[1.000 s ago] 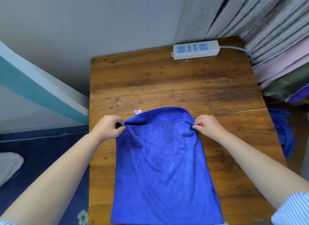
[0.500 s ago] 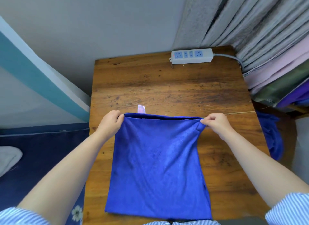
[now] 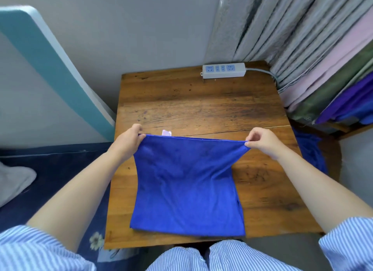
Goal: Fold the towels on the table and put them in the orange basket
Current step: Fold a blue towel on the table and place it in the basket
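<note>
Blue microfibre towel (image 3: 186, 187) is lying on the wooden table (image 3: 197, 107), already doubled over by the look of it, since there's a second edge peeking out along the far side with a little pale tag (image 3: 166, 132) at about 12 o'clock. Left hand (image 3: 127, 141) has its fingers pinched on the far-left corner at roughly 10 o'clock, right hand (image 3: 262, 141) has thumb and fingers clamped on the far-right corner at 2 o'clock, and that top edge is pulled taut between them. So I'd say one fold is done and the next is being lined up.

Nothing's in an orange basket yet, as I can't see one anywhere in this shot. There's more blue cloth (image 3: 308, 151) hanging off the table's 3 o'clock side, maybe another towel waiting, hard to tell. Power strip (image 3: 223, 70) sits at the far edge, well clear.
</note>
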